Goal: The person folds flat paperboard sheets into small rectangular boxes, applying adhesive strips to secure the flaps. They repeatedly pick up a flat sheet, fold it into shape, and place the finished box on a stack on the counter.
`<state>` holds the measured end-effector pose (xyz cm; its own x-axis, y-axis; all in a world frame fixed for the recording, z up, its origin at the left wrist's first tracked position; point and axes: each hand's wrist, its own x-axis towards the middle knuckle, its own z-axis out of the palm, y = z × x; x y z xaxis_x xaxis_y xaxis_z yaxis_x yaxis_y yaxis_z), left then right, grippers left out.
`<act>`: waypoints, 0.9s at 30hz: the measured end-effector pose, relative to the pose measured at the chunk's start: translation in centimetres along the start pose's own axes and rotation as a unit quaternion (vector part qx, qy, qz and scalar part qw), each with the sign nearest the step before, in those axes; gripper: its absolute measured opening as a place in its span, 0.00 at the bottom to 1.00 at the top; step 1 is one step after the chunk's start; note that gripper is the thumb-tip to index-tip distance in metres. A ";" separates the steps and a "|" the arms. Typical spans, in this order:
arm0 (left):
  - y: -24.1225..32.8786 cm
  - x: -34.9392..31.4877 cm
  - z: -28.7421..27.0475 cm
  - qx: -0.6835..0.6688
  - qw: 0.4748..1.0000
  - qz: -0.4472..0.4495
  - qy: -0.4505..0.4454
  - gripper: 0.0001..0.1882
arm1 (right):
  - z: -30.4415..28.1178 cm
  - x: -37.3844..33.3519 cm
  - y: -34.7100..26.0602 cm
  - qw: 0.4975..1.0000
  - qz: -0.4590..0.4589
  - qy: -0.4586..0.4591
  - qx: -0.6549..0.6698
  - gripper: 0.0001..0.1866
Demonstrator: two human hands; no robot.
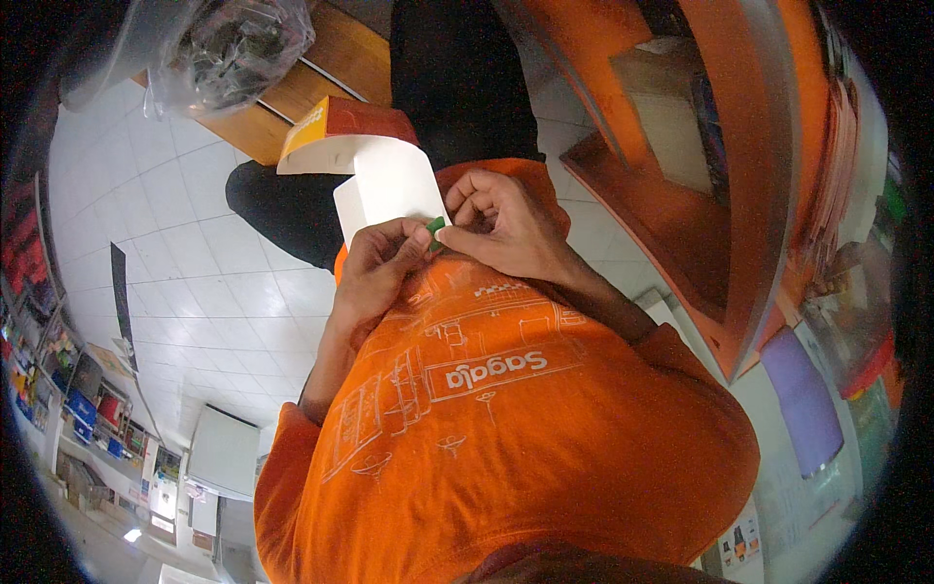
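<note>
A small green piece (pixel 435 230), perhaps tape or a scrap of film, sits between my two hands in front of my orange shirt. My left hand (pixel 379 261) pinches it with thumb and fingertips from the left. From the other side my right hand (pixel 508 230) is closed on it between thumb and forefinger, the other fingers curled. Just beyond the fingers a folded cardboard carton (pixel 397 185) rests over my lap. Its inside is white, and its outer face is red and yellow. The carton's near edge runs behind my fingertips, so whether the green piece is stuck to it I cannot tell.
A clear plastic bag (pixel 238 49) lies on a wooden surface (pixel 345 54) at the far left. An orange shelf unit (pixel 632 234) holding a cardboard box (pixel 666 112) stands close on the right. White floor tiles (pixel 195 234) spread to the left, with stocked shelves (pixel 58 360) beyond.
</note>
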<state>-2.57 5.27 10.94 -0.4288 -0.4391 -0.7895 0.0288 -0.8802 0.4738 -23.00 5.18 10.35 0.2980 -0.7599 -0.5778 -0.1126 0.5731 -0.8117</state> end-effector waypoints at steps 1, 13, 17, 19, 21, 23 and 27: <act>-0.3 0.2 0.1 0.013 1.000 0.016 0.010 0.12 | 0.0 0.1 -0.1 1.000 -0.002 0.003 -0.004 0.12; -1.5 -0.1 0.8 0.012 0.997 0.054 0.056 0.11 | 0.7 0.1 -0.2 0.999 0.037 0.008 -0.006 0.11; -1.1 -0.2 1.4 -0.021 0.994 0.084 0.069 0.09 | 0.7 -0.1 0.1 0.999 0.043 -0.002 0.007 0.12; -1.5 -0.4 0.5 0.099 0.988 0.087 0.086 0.08 | 0.9 -0.2 0.7 0.996 0.056 -0.004 0.069 0.13; -1.4 0.4 0.7 0.073 0.987 0.116 0.081 0.08 | 0.4 0.0 0.7 1.000 0.009 0.010 0.023 0.12; -0.9 0.0 1.9 0.057 0.987 0.092 0.123 0.13 | 0.1 -0.2 1.2 0.997 -0.062 0.015 -0.041 0.09; -1.2 -1.7 0.5 0.143 0.982 0.097 0.074 0.14 | 0.5 -1.1 1.5 0.998 -0.054 -0.032 -0.009 0.10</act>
<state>-2.28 7.18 11.92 -0.3035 -0.6340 -0.7113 -0.1673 -0.6994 0.6949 -22.99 6.98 9.82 0.3684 -0.7953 -0.4814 -0.0941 0.4833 -0.8704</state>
